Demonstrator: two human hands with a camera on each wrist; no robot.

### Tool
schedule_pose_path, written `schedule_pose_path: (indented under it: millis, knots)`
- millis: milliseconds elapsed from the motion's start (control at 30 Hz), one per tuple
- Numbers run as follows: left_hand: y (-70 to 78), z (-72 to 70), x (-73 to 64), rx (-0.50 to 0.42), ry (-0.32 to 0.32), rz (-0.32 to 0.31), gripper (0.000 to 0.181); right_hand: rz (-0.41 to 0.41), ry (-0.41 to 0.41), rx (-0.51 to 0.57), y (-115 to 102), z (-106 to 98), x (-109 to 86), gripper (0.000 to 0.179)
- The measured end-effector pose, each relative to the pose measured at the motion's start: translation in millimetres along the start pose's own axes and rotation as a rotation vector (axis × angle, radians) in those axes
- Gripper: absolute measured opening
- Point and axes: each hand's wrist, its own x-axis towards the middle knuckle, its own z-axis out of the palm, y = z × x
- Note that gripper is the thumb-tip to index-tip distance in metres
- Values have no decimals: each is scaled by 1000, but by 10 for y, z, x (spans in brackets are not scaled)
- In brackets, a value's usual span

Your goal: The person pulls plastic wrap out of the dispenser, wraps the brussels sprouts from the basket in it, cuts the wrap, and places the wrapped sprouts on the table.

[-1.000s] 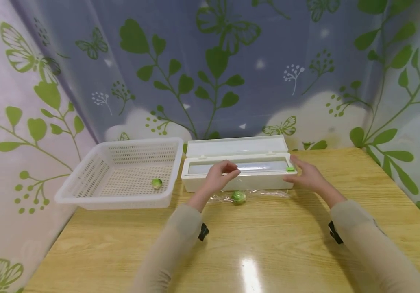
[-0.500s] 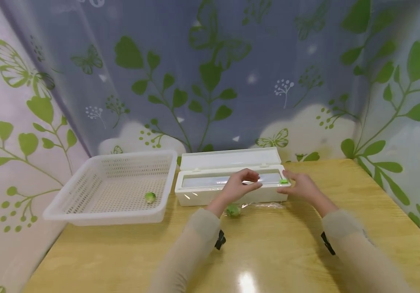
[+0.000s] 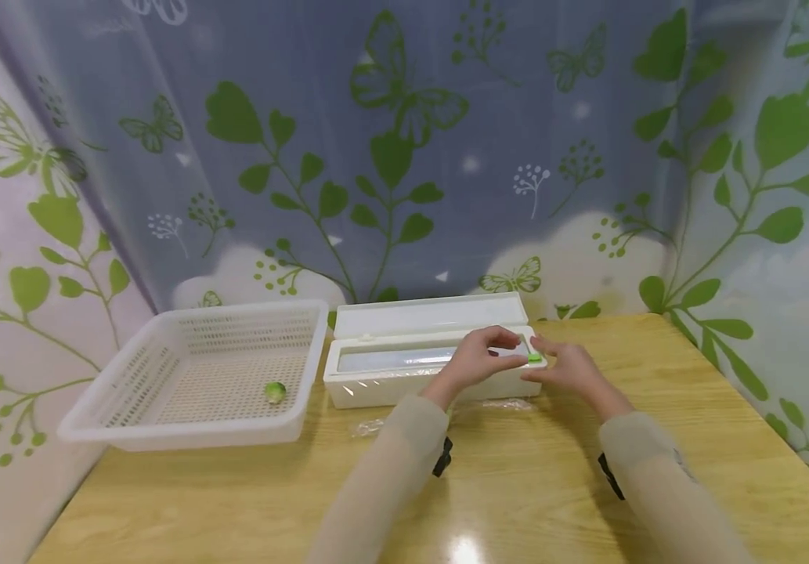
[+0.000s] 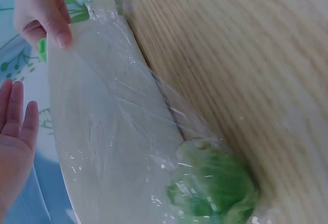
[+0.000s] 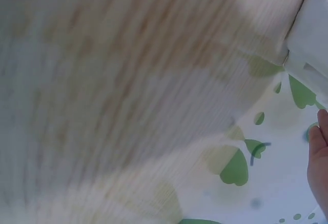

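Note:
A white cling film dispenser [image 3: 383, 384] lies across the table with its lid [image 3: 432, 316] raised and a green slider [image 3: 534, 358] at its right end. My right hand [image 3: 569, 370] grips that end, thumb [image 4: 60, 35] on the front wall. Just left of it, my left hand [image 3: 478, 356] hovers over the film opening, fingers loosely curved and holding nothing. In the left wrist view, clear film [image 4: 123, 90] hangs down the dispenser's front and covers a Brussels sprout [image 4: 215, 188] on the table. My left forearm hides that sprout in the head view.
At the left stands a white plastic basket [image 3: 189, 439] with slotted walls, another Brussels sprout [image 3: 275, 392] on its floor. The wooden table [image 3: 517, 486] meets a patterned curtain [image 3: 277, 227] behind the dispenser.
My left hand has moved right along the dispenser, close to my right hand, and its forearm now covers the wrapped sprout. My right hand stays on the dispenser's end. The head view has shifted.

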Motion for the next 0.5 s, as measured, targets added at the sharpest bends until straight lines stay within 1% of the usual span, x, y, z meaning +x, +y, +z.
schedule_pose_path:
  millis: [100, 200, 333, 433, 500]
  knots:
    - [9, 35, 35, 35, -10, 0, 39, -5, 15, 16, 9, 26, -3, 72]
    - [5, 80, 69, 73, -25, -22, 37, 8, 6, 31, 5, 45, -14, 72]
    - [-3, 130, 135, 136, -14, -35, 31, 22, 17, 47, -15, 45, -18, 71]
    - [-3, 160, 172, 160, -13, -26, 26, 23, 32, 60, -24, 32, -24, 69]
    - [-3, 182, 179, 163, -23, -26, 26, 24, 29, 62, -22, 23, -39, 68]
